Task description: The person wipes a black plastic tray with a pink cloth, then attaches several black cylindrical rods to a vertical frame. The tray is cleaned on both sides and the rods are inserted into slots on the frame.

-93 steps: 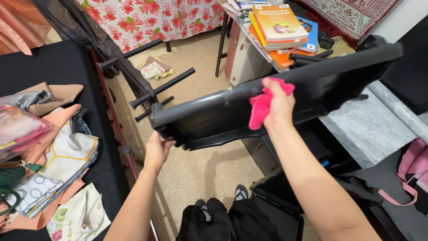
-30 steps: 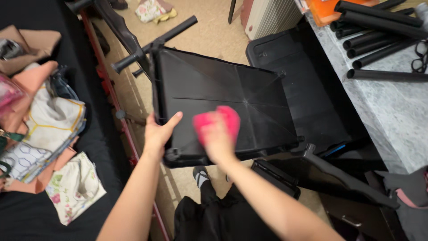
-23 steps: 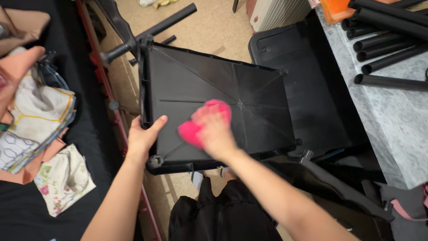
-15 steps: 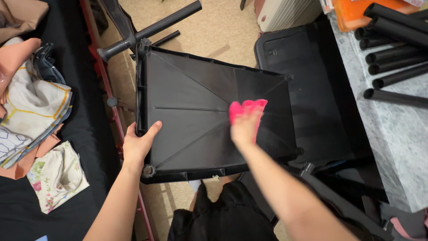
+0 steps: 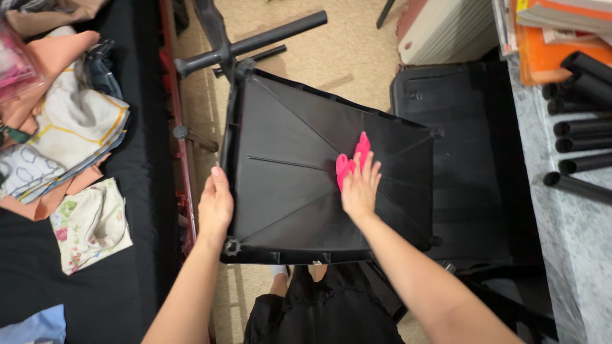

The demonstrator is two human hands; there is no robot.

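Pink cloth [image 5: 349,162] under flat right-hand fingers [image 5: 364,173] on black shelf panel [image 5: 287,185].

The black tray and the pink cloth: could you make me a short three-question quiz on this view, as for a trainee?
1. True or false: the right hand presses a pink cloth on the black tray.
2. Where does the left hand grip the tray? A) its left edge B) its far corner C) nowhere
3. What lies on the grey marble-patterned surface at the right?

Key
1. True.
2. A.
3. Black tubes, side by side.
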